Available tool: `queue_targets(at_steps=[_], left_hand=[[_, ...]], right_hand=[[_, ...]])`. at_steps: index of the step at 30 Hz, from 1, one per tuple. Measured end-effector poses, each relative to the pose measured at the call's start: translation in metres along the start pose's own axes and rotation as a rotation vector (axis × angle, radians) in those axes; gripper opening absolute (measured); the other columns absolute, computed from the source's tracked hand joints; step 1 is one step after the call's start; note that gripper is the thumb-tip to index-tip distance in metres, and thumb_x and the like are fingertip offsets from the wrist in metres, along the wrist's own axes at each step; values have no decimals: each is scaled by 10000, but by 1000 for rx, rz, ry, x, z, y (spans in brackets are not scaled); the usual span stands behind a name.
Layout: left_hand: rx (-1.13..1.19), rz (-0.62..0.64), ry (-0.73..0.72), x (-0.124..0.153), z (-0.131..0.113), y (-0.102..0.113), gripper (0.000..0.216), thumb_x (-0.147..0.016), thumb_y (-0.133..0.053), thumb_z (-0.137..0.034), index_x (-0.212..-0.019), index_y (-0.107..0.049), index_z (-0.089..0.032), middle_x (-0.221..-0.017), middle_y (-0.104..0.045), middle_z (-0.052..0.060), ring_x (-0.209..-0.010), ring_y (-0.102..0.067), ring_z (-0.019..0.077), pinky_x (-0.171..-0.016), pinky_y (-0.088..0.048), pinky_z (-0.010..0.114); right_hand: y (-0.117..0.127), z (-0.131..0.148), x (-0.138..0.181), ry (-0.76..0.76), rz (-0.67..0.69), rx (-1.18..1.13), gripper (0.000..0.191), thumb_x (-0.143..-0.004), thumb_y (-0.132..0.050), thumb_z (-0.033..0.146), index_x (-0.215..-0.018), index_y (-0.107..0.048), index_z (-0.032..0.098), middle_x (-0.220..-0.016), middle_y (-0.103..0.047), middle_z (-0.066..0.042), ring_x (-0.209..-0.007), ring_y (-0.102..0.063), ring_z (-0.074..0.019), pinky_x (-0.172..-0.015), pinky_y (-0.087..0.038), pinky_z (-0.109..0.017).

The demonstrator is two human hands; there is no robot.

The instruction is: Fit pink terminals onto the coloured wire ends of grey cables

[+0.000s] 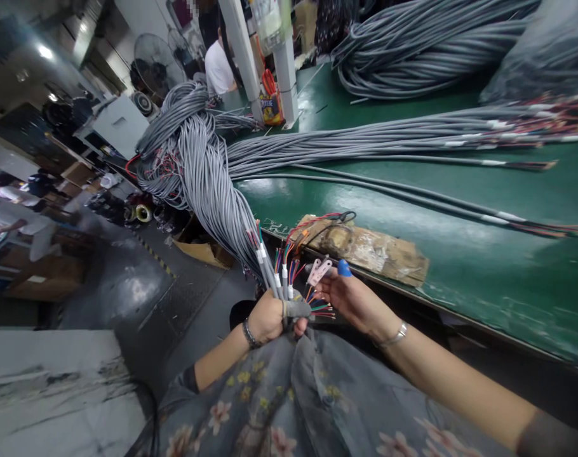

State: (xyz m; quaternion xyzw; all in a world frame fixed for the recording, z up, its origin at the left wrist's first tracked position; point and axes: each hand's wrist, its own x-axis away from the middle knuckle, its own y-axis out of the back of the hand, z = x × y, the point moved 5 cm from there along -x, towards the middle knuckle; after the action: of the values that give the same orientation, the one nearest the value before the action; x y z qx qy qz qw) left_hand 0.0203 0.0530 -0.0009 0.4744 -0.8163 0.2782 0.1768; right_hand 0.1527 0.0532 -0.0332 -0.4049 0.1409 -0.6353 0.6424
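My left hand [266,317] is closed round several grey cables [279,289] in front of my lap. A grey cover sits on one of its digits, which presses across the bundle. Coloured wire ends [323,310] fan out to the right of that digit, and other stripped ends with white bands point upward. Close by, my right hand [353,301] has its fingers bent beside the wires, with a blue finger cot [344,268] on the thumb. A small pink clip-like tool [320,271] shows at its fingertips, apparently held; its exact kind is unclear.
A thick coil of grey cable [198,152] hangs over the end of the green table [403,190]. More cables with stripped ends lie along it. A worn wooden block [365,247] rests at the near edge. Behind are another coil [413,51], a post and a person in white [218,68].
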Motion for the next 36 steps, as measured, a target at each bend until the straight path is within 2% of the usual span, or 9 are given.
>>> queue_targets(at_steps=[3, 6, 14, 21, 25, 28, 31, 36], left_hand=[[31, 15, 26, -5, -1, -4, 289, -480, -771, -342, -496, -574, -130, -382, -549, 13, -291, -440, 90, -322, -353, 203], [34, 5, 39, -7, -3, -5, 270, -461, -756, -324, -509, -574, -132, -373, -542, 9, -285, -438, 90, -316, -353, 203], [-23, -20, 45, -7, -5, -9, 317, -428, -775, -358, -480, -557, -134, -362, -530, 8, -287, -439, 88, -320, -355, 202], [-42, -19, 33, -4, -5, -9, 346, -442, -778, -399, -471, -551, -140, -362, -524, 2, -286, -431, 90, -326, -356, 214], [-62, -14, -21, 3, -5, -8, 383, -474, -793, -430, -464, -545, -139, -369, -520, 7, -305, -437, 90, -343, -345, 217], [-50, -21, -83, 7, -4, -8, 383, -526, -787, -425, -458, -548, -134, -371, -516, 12, -327, -438, 89, -367, -341, 219], [-20, -31, -106, 7, -5, -9, 378, -566, -769, -432, -476, -560, -130, -382, -519, 15, -343, -443, 91, -385, -347, 223], [47, -55, -41, -1, -2, -9, 342, -494, -779, -385, -501, -543, -138, -390, -533, 11, -316, -461, 102, -362, -363, 227]], right_hand=[[-6, 5, -4, 75, -30, 65, 530, -553, -775, 670, -809, -736, 208, -670, -650, -1, -621, -561, -132, -594, -476, -250], [-9, 7, -5, 123, -57, 68, 496, -571, -766, 667, -732, -723, 199, -651, -647, -4, -605, -546, -135, -589, -466, -262], [-9, 7, -6, 169, -108, 62, 471, -552, -791, 645, -722, -711, 213, -697, -680, -26, -716, -597, -194, -749, -480, -338], [-10, 5, -1, 57, -69, 56, 493, -662, -673, 700, -761, -684, 218, -732, -687, -48, -688, -602, -195, -645, -489, -311], [-13, 4, 0, -4, -11, 2, 494, -653, -668, 715, -721, -680, 226, -727, -682, -33, -640, -587, -165, -595, -495, -279], [-14, 6, 1, 28, -10, 15, 436, -600, -766, 633, -724, -688, 222, -691, -655, -3, -603, -554, -131, -577, -482, -252], [-12, 8, 1, 104, -47, 62, 372, -609, -804, 544, -718, -685, 208, -665, -627, 9, -590, -527, -120, -576, -466, -250], [-10, 10, 3, 146, -80, 97, 429, -617, -758, 620, -723, -680, 211, -658, -619, -7, -577, -503, -144, -558, -447, -283]])
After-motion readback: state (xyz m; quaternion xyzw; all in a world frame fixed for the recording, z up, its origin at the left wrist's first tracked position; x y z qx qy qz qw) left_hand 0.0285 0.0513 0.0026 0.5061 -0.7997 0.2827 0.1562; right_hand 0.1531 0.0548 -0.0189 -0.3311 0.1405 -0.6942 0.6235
